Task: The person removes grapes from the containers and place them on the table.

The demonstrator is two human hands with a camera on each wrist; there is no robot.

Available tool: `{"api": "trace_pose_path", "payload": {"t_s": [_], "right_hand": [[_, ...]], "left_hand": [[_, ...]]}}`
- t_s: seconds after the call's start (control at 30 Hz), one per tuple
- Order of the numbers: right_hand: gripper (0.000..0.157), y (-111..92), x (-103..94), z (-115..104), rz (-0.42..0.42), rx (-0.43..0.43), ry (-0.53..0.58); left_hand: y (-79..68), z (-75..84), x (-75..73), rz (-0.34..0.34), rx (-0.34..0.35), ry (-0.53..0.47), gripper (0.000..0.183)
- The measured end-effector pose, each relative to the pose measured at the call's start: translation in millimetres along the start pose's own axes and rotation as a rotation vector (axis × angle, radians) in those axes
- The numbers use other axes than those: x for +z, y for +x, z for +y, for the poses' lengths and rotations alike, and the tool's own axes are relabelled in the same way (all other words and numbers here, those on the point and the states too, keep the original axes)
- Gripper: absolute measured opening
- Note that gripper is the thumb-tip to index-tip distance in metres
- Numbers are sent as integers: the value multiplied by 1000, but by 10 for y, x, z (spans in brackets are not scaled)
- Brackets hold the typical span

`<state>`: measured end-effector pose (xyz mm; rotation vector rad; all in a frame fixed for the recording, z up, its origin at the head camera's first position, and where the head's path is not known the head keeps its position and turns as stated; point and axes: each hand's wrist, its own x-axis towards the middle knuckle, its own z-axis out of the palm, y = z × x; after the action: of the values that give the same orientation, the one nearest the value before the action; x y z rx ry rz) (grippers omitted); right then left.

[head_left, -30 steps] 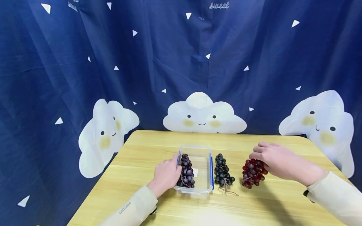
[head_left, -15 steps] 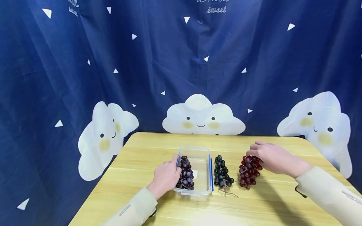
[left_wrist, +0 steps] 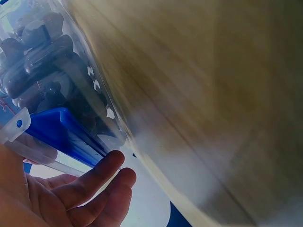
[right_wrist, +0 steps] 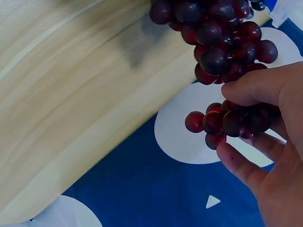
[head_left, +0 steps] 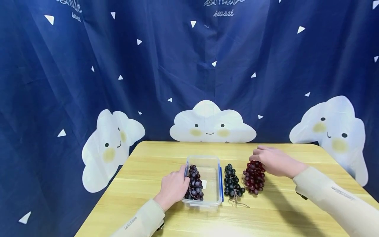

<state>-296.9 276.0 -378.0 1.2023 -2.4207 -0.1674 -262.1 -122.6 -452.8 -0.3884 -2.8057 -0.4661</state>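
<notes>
My left hand (head_left: pixel 173 187) holds the left side of a clear plastic container (head_left: pixel 211 177), thumb over the rim. In the left wrist view, its fingers (left_wrist: pixel 102 175) lie outside, by a blue latch flap (left_wrist: pixel 66 132). Inside the container, along its left wall, lies a bunch of dark purple grapes (head_left: pixel 195 184). Beside it on the table is a bunch of black grapes (head_left: pixel 231 181) with a bare stem toward me. My right hand (head_left: pixel 275 161) grips a bunch of red grapes (head_left: pixel 254 179) by its upper end. The bunch hangs just above the table, right of the black one.
A light wooden table (head_left: pixel 160 158) carries everything. Another blue latch flap (head_left: pixel 221 184) sticks out from the container's right side, close to the black grapes. Behind the table hangs a dark blue curtain (head_left: pixel 189 75) with white smiling clouds (head_left: pixel 210 123).
My right hand has moved left with the red grapes, closer to the black bunch. The left hand keeps its hold on the container. The head view has tilted slightly upward.
</notes>
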Motion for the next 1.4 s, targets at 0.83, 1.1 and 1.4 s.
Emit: {"api": "trace_pose_path", "payload": {"t_s": [0.83, 1.1, 1.4], "right_hand": [[40, 130, 371, 95, -65, 47, 20], [39, 128, 426, 95, -93, 49, 45], [32, 105, 444, 39, -89, 96, -10]], "left_hand": [[-9, 27, -6, -12, 3, 34, 42], [-32, 62, -51, 8, 28, 83, 41], [-23, 66, -41, 14, 34, 105, 41]]}}
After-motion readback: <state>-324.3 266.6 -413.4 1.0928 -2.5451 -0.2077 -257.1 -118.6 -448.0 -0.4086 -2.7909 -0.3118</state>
